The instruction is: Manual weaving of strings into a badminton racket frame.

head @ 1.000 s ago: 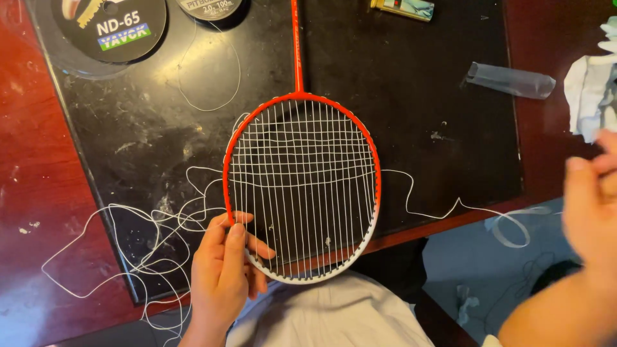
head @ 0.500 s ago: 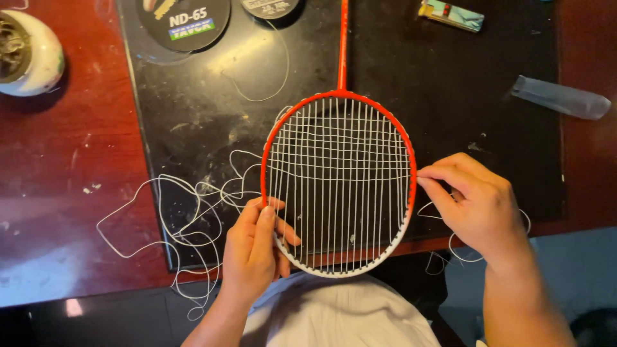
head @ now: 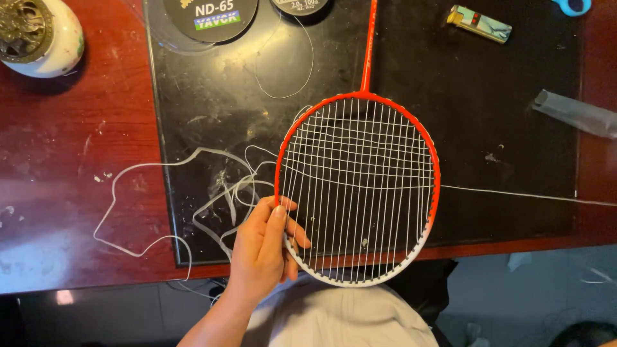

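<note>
We are holding a half-strung racket on the counter.

Our left hand (head: 260, 250) is gripping the lower left rim of the orange racket (head: 358, 187), which is lying flat on the black mat (head: 212, 128); white string (head: 514, 194) is running taut off to the right, loose string (head: 148, 193) is coiling at left, and our right hand is out of view.

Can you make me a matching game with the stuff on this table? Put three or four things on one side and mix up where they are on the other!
Things:
1. racket frame
2. lighter
3. round white pot
4. loose white string

Places:
A. top left corner, on the red wood
B. lying in loops left of the racket
C. gripped by the left hand
D. top right, on the black mat

Pairs: 1-C, 2-D, 3-A, 4-B
</note>
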